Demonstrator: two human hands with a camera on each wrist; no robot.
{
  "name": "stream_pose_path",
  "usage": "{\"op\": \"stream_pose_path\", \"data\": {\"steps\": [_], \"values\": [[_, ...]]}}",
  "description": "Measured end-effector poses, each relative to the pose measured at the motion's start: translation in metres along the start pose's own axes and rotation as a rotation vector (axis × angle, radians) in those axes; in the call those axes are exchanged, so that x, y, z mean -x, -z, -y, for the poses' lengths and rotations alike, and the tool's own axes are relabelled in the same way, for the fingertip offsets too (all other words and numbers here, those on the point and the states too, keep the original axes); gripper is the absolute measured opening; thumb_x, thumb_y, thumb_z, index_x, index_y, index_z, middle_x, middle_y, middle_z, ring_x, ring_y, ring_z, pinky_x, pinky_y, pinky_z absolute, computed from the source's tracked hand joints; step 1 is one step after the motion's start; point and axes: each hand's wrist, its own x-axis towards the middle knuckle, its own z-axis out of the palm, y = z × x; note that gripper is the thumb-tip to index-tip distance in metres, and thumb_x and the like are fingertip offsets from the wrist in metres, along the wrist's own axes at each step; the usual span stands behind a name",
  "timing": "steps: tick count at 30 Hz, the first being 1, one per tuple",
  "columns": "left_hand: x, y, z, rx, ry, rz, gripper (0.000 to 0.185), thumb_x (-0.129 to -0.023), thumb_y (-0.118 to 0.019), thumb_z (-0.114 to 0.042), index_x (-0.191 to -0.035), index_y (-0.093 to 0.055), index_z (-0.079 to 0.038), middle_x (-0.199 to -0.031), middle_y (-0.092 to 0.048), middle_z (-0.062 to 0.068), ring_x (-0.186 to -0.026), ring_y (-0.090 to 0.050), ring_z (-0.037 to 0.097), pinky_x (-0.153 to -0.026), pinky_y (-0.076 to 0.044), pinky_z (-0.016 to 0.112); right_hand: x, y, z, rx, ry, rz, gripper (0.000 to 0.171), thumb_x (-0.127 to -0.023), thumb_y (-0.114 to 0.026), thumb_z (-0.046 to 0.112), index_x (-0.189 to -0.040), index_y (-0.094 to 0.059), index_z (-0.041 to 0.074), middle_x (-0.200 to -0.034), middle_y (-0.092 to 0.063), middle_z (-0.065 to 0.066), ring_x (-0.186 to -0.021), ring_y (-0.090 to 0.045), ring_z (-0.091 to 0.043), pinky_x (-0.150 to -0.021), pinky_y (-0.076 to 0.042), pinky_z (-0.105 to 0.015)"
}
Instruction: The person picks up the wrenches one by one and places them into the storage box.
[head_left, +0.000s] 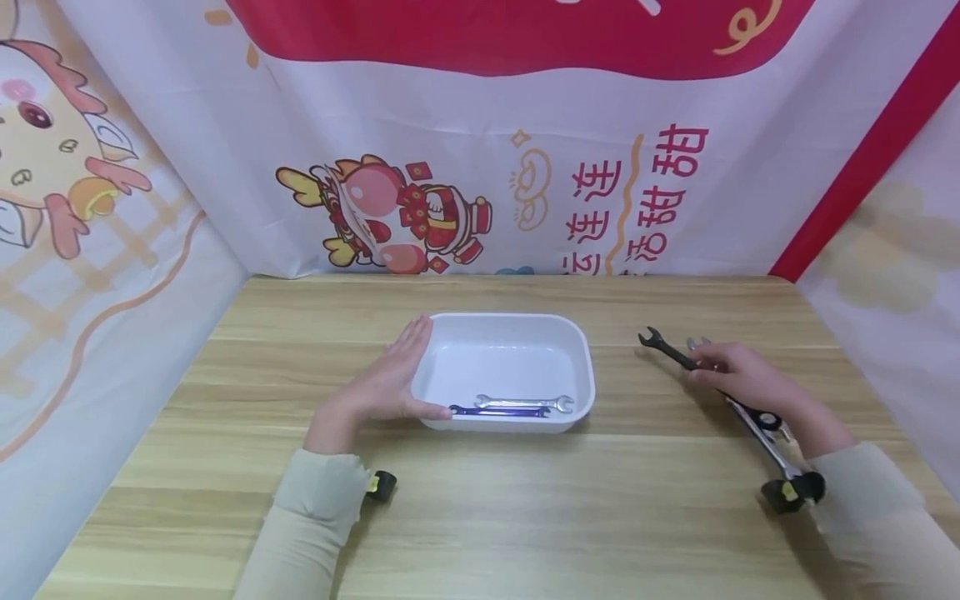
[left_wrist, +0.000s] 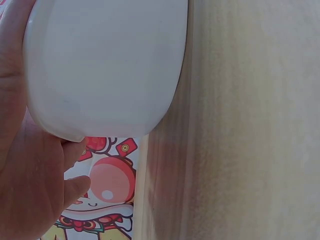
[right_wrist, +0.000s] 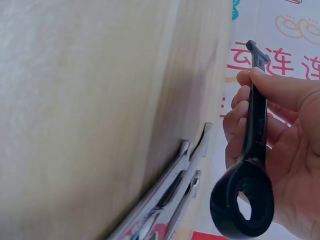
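A white tray (head_left: pixel 581 367) stands mid-table, with a silver wrench (head_left: pixel 525 402) and a blue wrench (head_left: pixel 498 411) lying along its near wall. My left hand (head_left: pixel 390 377) rests flat against the tray's left side, fingers straight and thumb along the front corner; the left wrist view shows the palm (left_wrist: pixel 30 175) against the tray (left_wrist: pixel 105 65). My right hand (head_left: pixel 726 368) grips a black wrench (head_left: pixel 666 349) by its shaft, lifted a little off the table. In the right wrist view the fingers (right_wrist: pixel 280 90) curl round the black wrench (right_wrist: pixel 252 150).
Silver wrenches (head_left: pixel 772 450) lie on the wooden table (head_left: pixel 525 508) under my right hand, also visible as the silver wrenches (right_wrist: pixel 170 200) in the right wrist view. Printed cloth banners (head_left: pixel 480 167) wall the back and both sides.
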Motion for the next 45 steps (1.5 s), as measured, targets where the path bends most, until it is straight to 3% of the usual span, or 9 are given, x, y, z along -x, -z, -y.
{"op": "stream_pose_path", "data": {"steps": [6, 22, 33, 45], "values": [[0.000, -0.001, 0.000, -0.002, -0.004, 0.001, 0.139, -0.066, -0.081, -0.067, -0.160, 0.006, -0.014, -0.169, 0.010, 0.004, -0.157, 0.008, 0.024, -0.124, -0.011, 0.055, 0.002, 0.008, 0.003, 0.006, 0.016, -0.030, 0.029, -0.095, -0.066, 0.011, -0.120, -0.067, -0.002, -0.089, -0.067, -0.006, -0.074, -0.053, -0.011, -0.061, -0.047, -0.023], [0.000, 0.001, -0.002, 0.005, -0.004, 0.007, 0.138, -0.067, -0.081, -0.066, -0.160, 0.007, -0.015, -0.168, 0.014, -0.001, -0.156, 0.010, 0.022, -0.125, -0.010, 0.054, -0.001, 0.017, 0.013, -0.007, 0.062, -0.050, 0.022, -0.092, -0.068, 0.008, -0.112, -0.071, 0.000, -0.090, -0.071, -0.006, -0.074, -0.055, -0.004, -0.064, -0.049, -0.022], [-0.001, 0.001, -0.001, 0.004, -0.022, 0.007, 0.139, -0.066, -0.080, -0.069, -0.160, 0.007, -0.013, -0.168, 0.013, 0.000, -0.157, 0.009, 0.024, -0.126, -0.010, 0.052, -0.011, 0.019, 0.028, -0.015, 0.054, -0.020, 0.024, -0.093, -0.068, 0.012, -0.115, -0.071, 0.002, -0.088, -0.070, -0.006, -0.073, -0.056, -0.010, -0.064, -0.049, -0.024], [0.001, 0.002, -0.002, 0.018, -0.012, 0.008, 0.136, -0.069, -0.082, -0.062, -0.160, 0.006, -0.014, -0.169, 0.011, 0.003, -0.157, 0.009, 0.023, -0.125, -0.011, 0.053, -0.024, 0.018, 0.053, -0.024, 0.034, 0.025, 0.022, -0.094, -0.066, 0.011, -0.114, -0.072, 0.004, -0.089, -0.070, -0.010, -0.079, -0.056, -0.020, -0.070, -0.048, -0.030]]}}
